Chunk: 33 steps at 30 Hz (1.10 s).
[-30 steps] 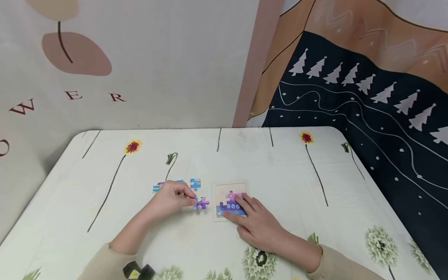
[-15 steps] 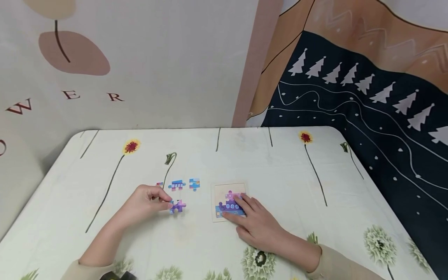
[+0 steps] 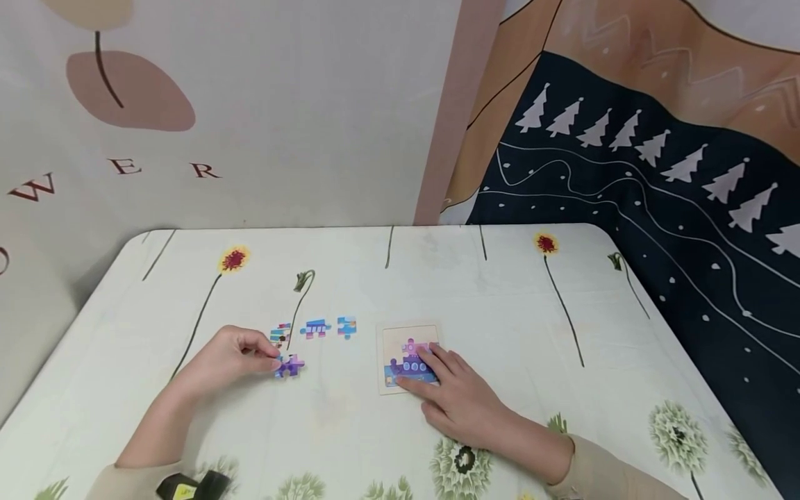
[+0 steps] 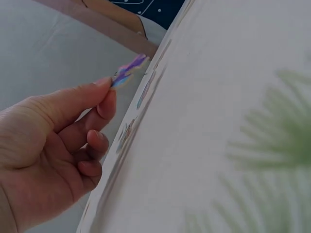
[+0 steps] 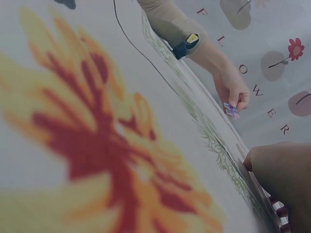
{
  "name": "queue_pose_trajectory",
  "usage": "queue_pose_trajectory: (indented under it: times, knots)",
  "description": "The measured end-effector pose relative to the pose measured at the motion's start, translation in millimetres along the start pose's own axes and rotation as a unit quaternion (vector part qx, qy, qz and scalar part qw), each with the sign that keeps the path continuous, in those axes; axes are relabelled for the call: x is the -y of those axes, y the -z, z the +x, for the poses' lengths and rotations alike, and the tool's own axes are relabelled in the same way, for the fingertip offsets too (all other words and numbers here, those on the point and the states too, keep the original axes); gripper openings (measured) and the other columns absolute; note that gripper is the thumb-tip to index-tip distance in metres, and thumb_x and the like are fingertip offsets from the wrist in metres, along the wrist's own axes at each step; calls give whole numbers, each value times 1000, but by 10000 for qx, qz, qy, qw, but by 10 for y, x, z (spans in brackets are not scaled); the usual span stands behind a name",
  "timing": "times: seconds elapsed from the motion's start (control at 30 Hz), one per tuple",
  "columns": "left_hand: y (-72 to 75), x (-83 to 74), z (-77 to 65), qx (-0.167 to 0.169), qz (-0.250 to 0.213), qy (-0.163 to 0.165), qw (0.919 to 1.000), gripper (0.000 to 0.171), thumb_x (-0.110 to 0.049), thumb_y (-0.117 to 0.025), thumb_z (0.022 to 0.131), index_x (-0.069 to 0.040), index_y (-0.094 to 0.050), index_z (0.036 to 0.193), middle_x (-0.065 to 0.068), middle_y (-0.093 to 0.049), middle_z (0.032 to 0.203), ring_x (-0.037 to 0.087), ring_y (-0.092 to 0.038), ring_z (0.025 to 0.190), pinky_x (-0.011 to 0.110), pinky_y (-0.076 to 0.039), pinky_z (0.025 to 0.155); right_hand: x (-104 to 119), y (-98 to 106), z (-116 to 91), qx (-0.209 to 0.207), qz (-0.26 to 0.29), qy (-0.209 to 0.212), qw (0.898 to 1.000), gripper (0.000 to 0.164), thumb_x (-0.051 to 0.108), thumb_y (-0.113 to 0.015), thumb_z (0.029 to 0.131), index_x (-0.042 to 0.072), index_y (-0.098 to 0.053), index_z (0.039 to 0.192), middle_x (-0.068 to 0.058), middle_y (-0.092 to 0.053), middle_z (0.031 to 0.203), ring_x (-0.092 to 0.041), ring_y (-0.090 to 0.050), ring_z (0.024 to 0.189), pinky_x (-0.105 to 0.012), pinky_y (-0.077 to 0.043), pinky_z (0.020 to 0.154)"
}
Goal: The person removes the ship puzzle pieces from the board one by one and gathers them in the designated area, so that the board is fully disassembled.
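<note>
My left hand (image 3: 234, 357) pinches a purple and blue jigsaw puzzle piece (image 3: 289, 366) between thumb and forefinger. In the left wrist view that puzzle piece (image 4: 129, 71) is held up off the tabletop, its other fingers curled below. My right hand (image 3: 465, 403) lies on the puzzle board (image 3: 392, 335), fingers stretched over its right side. Joined pieces with a purple ship picture (image 3: 407, 368) fill the lower part of the board, partly hidden under the fingers. Three spots of loose pieces lie behind the left hand: a striped one (image 3: 280, 333), a blue and pink one (image 3: 315, 328) and a blue and orange one (image 3: 346, 327).
A white tablecloth (image 3: 350, 430) with printed flowers covers the table. Its far edge meets a pale wall hanging (image 3: 300, 125), and a dark cloth with tree shapes (image 3: 575, 167) hangs at the right. A black band (image 3: 192, 486) circles the left wrist.
My left hand has moved left with the puzzle piece, away from the board, uncovering the loose pieces behind it. My right hand has stayed on the board.
</note>
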<state>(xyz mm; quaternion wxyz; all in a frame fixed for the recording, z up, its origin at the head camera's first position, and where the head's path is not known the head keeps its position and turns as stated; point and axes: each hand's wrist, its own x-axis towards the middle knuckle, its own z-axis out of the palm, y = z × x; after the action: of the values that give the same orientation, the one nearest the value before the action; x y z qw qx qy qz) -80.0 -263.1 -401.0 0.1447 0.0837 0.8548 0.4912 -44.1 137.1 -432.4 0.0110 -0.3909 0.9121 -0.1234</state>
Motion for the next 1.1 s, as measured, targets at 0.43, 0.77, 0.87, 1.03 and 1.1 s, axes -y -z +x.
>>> queue_pose_trajectory:
  times: [0.43, 0.77, 0.87, 1.03, 1.1]
  knots:
    - [65, 97, 0, -118, 77, 200, 9997, 11, -10, -77, 80, -2, -73, 87, 7, -69, 83, 14, -60, 72, 27, -49, 63, -4, -9, 3, -133, -26, 95, 9999, 43, 31, -41, 101, 39, -43, 143, -10, -24, 155, -28, -16, 143, -45, -22, 110]
    - [96, 71, 13, -34, 402, 91, 9991, 6, -6, -74, 81, -3, -73, 86, 5, -68, 82, 12, -58, 73, 26, -48, 63, 4, 5, -1, -103, 28, 64, 9999, 43, 31, -41, 101, 39, -43, 143, -10, -24, 155, -28, -16, 143, -47, -23, 109]
    - [81, 64, 23, -91, 641, 36, 9979, 5, -6, -73, 81, -5, -73, 87, 4, -68, 84, 14, -58, 74, 26, -48, 63, -5, -3, -4, -183, -1, 99, 9998, 44, 30, -43, 100, 39, -43, 143, -11, -27, 154, -28, -17, 142, -47, -24, 109]
    - [49, 53, 12, -256, 1229, -8, 9921, 5, -7, -72, 83, -9, -74, 87, 1, -66, 87, 19, -56, 79, 27, -48, 65, -19, -20, -6, -265, -6, 145, 9995, 44, 29, -43, 100, 40, -42, 143, -12, -29, 153, -29, -18, 142, -48, -25, 108]
    - [43, 54, 4, -291, 1353, 3, 9904, 5, -8, -72, 84, -10, -74, 88, 1, -65, 87, 19, -55, 81, 28, -48, 65, -19, -22, -7, -256, 3, 145, 9996, 44, 30, -43, 101, 40, -42, 143, -11, -28, 153, -28, -18, 142, -48, -25, 108]
